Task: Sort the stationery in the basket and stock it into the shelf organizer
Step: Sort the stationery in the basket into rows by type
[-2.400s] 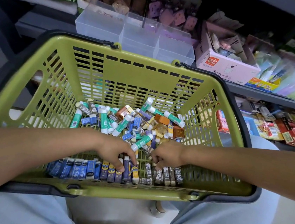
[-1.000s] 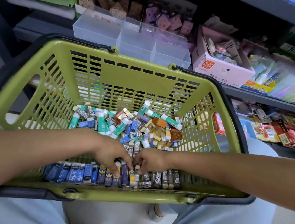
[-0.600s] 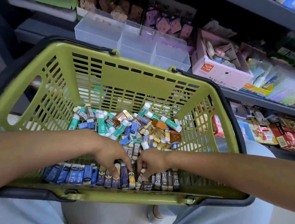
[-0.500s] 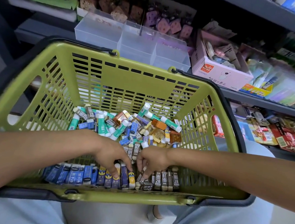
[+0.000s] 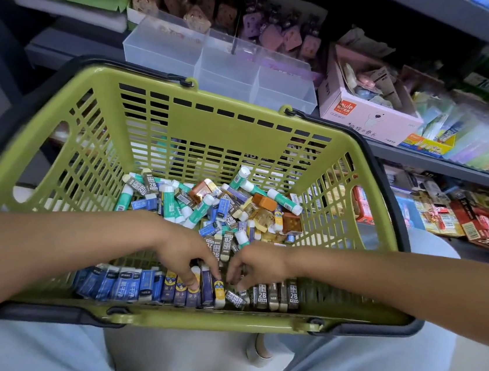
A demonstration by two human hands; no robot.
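**Erasers lined up by type inside basket**

Green basket resting on lap, facing shelf. Loose pile of erasers and glue sticks heaped at middle; sorted row along near wall, blue sleeves left, yellow-and-navy centre, dark 2B sleeves right, presumably grouped for batch transfer. Left hand with fingertips pressing down on yellow-and-navy erasers; right hand with curled fingers at 2B group, grip on any piece not discernible. Clear shelf organizer just behind basket, compartments apparently unfilled.

right hand fingers: hidden among erasers | grip unclear
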